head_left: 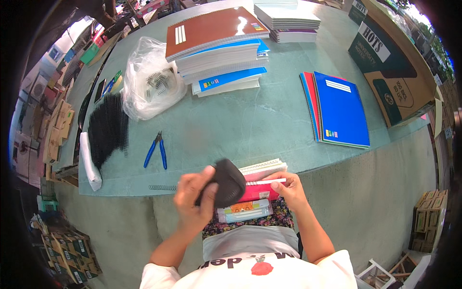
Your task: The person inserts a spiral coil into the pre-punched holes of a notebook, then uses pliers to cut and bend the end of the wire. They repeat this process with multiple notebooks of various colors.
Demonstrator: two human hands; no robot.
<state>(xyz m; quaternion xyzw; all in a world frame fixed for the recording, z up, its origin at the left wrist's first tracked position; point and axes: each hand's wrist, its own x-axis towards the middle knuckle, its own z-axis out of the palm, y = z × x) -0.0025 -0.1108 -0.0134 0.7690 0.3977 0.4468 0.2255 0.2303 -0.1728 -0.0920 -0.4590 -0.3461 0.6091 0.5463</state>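
My left hand (195,192) is closed on a dark, rounded, soft-looking thing (226,183), slightly blurred, whose kind I cannot make out. It covers the left part of a pink-red notebook (255,191) with a white strip along its top edge. The fingers and thumb of my right hand (290,189) pinch the right end of that notebook. Just behind it, at the table's front edge, shows an open spiral-bound book (262,167) with pale pages. On my lap, below the notebook, rests a clear packet (245,212) with orange and light blue in it.
Blue-handled cutting pliers (156,150) and a loose wire coil (162,187) lie on the green table (211,130). Black coils (109,127) and a clear bag (149,82) are at left, stacked notebooks (216,33) behind, blue notebooks (340,108) and a carton (392,67) at right.
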